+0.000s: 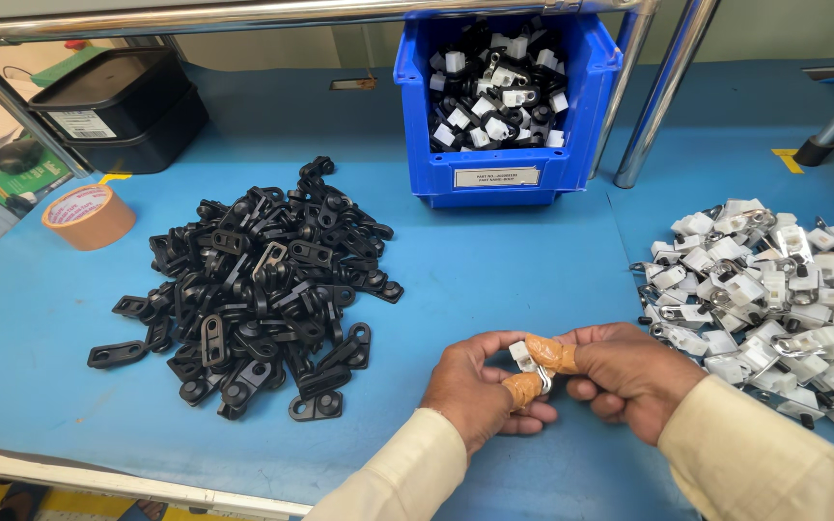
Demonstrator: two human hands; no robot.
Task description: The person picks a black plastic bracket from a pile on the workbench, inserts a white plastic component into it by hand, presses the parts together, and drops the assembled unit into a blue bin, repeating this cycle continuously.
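My left hand [480, 391] and my right hand [625, 378] meet above the front of the blue table [494, 270]. Together they pinch a small white-and-metal part [525, 359] between taped thumbs. A big heap of black plastic brackets [263, 289] lies to the left of my hands. On the right lies a heap of white and metal clips [774, 299], close to my right hand. My cream sleeves [764, 463] cover both forearms.
A blue bin [504, 106] with mixed black and white assembled parts stands at the back centre. Black lidded boxes [113, 111] and a roll of brown tape [89, 217] are at the back left. Two metal frame posts [653, 96] rise behind the bin.
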